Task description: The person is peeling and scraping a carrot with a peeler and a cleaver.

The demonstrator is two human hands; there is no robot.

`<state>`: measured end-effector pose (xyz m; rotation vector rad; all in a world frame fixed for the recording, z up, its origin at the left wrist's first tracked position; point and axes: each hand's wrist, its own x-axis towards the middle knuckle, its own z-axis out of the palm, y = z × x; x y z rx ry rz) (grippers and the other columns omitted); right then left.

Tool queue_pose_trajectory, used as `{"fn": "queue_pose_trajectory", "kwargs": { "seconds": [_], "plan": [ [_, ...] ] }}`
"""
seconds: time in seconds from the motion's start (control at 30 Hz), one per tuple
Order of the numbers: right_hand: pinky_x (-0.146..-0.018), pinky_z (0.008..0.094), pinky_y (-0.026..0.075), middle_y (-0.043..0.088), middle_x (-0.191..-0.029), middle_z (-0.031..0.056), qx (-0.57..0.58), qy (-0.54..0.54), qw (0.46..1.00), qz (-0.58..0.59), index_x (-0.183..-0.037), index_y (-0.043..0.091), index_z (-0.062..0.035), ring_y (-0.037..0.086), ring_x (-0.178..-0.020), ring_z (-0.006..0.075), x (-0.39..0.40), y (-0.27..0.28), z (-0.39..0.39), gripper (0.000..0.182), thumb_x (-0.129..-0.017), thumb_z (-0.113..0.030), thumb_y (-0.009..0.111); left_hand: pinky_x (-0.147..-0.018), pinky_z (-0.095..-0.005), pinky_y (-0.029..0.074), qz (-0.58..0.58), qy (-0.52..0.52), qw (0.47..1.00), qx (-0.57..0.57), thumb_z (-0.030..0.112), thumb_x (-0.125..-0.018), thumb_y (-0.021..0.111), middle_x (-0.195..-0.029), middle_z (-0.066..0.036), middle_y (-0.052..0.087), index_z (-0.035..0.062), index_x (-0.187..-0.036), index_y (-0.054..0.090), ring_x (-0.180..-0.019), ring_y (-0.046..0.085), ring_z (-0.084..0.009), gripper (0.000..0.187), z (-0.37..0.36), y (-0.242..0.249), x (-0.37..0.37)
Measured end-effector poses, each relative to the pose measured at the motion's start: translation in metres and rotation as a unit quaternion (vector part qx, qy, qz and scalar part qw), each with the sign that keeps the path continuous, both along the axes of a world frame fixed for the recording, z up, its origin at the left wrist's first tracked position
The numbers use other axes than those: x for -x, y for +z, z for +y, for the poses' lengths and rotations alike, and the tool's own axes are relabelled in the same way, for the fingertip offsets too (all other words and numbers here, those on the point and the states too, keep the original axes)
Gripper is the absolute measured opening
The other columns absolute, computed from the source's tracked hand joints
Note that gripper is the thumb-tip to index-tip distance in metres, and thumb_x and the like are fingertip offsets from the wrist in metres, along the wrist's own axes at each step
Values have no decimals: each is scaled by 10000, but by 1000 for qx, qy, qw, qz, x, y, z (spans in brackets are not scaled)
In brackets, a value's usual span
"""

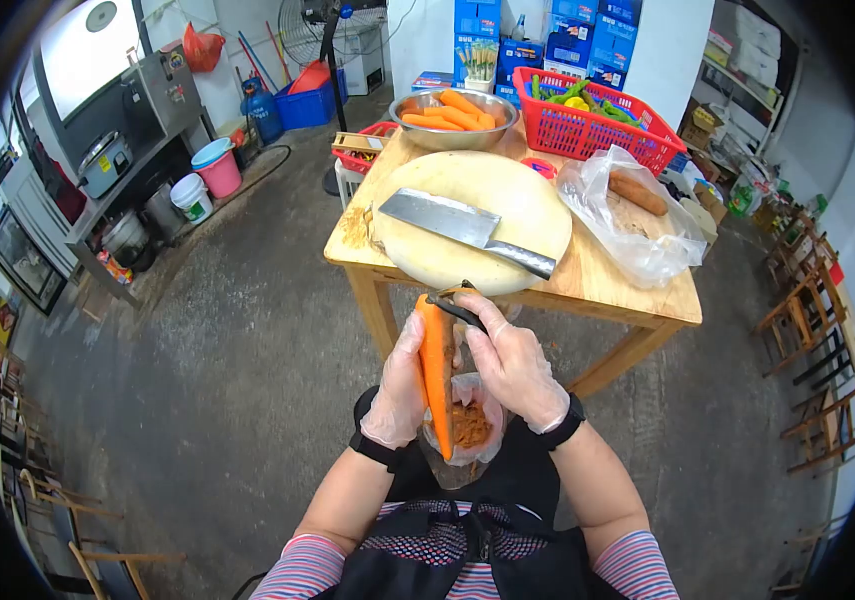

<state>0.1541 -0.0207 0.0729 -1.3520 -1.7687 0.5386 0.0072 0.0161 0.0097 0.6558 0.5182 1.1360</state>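
Observation:
My left hand (400, 384), in a clear plastic glove, is closed around a large carrot (434, 365) held nearly upright, thick end up. One stretch of the carrot is bright orange; its right side still shows brown skin. My right hand (514, 365), gloved too, grips a black-handled peeler (459, 312) at the carrot's top end. Below the carrot, between my knees, a lined bin (487, 410) holds brown and orange peelings (470, 427). On the table ahead lies a cleaver (462, 222) across a round cutting board (447, 270).
The wooden table (607, 305) carries a metal bowl (410, 132) of orange carrots, a red basket (587, 135) of green vegetables and a plastic bag (637, 255) beside an unpeeled carrot (637, 191). Buckets (215, 175) stand at left, wooden chairs (812, 310) at right.

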Motion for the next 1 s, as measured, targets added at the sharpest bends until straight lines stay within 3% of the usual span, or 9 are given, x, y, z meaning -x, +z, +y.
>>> {"fn": "queue_pose_trajectory", "kwargs": {
  "seconds": [0.07, 0.17, 0.33, 0.43, 0.5, 0.67, 0.73, 0.93, 1.0],
  "plan": [
    [-764, 486, 516, 695, -855, 195, 61, 13, 998, -22, -1327, 508, -91, 680, -839, 395, 0, 5, -2, 376, -963, -188, 494, -710, -303, 474, -11, -7, 1000, -6, 481, -1032, 389, -911, -69, 596, 68, -1162, 563, -780, 563, -184, 467, 4, -3, 1],
    [-764, 487, 511, 685, -848, 211, 39, 33, 999, 2, -1328, 508, -93, 671, -844, 413, -2, -4, 1, 380, -960, -188, 497, -705, -323, 479, -82, -35, 996, -12, 470, -1043, 351, -923, -90, 598, 71, -1181, 549, -775, 568, -201, 466, 13, -14, 5],
    [-786, 458, 508, 669, -891, 249, 32, 13, 999, 0, -1343, 506, -95, 668, -898, 423, -9, -5, 2, 389, -963, -175, 500, -650, -350, 487, -174, -57, 980, 82, 508, -1041, 316, -923, -114, 608, 90, -1162, 542, -734, 567, -233, 490, 18, -20, 9],
    [-817, 433, 512, 668, -945, 264, 53, 12, 999, 5, -1345, 511, -88, 676, -949, 414, -9, -7, 2, 385, -966, -158, 499, -643, -347, 488, -171, -63, 978, 100, 524, -1035, 320, -933, -118, 614, 92, -1171, 541, -734, 572, -236, 503, 17, -21, 8],
    [-769, 504, 505, 667, -852, 251, -8, 13, 1000, 3, -1340, 510, -108, 652, -865, 446, -8, -17, 6, 393, -956, -192, 509, -645, -344, 488, -164, -65, 980, 91, 526, -1032, 332, -931, -114, 613, 93, -1176, 541, -737, 574, -229, 502, 17, -20, 7],
    [-764, 512, 511, 671, -857, 252, 32, -2, 999, -7, -1348, 508, -128, 655, -846, 449, -2, -9, 4, 403, -955, -213, 509, -665, -325, 486, -93, -47, 994, 17, 510, -1025, 383, -917, -90, 612, 98, -1189, 542, -759, 577, -197, 471, 15, -24, 4],
    [-758, 515, 513, 671, -853, 251, 51, -18, 998, -35, -1351, 507, -135, 656, -837, 450, 0, -6, 3, 406, -955, -221, 508, -752, -333, 493, -10, -5, 1000, 11, 487, -1015, 427, -1017, -81, 603, 78, -1198, 547, -852, 585, -205, 464, 12, -22, 4],
    [-731, 542, 503, 661, -795, 252, 63, -13, 996, -54, -1361, 497, -145, 651, -786, 457, 3, -9, 3, 413, -958, -234, 497, -999, -331, 432, 46, 71, 994, -69, 449, -999, 484, -1223, -62, 565, 81, -1344, 473, -1144, 538, -188, 504, -1, 7, -3],
    [-720, 552, 497, 656, -777, 256, 66, -20, 995, -77, -1365, 497, -150, 647, -769, 462, 4, -10, 3, 412, -962, -237, 491, -995, -317, 426, 45, 63, 994, -75, 402, -1010, 493, -1210, -53, 560, 83, -1325, 475, -1135, 529, -165, 449, -1, 7, 1]
  ]
}}
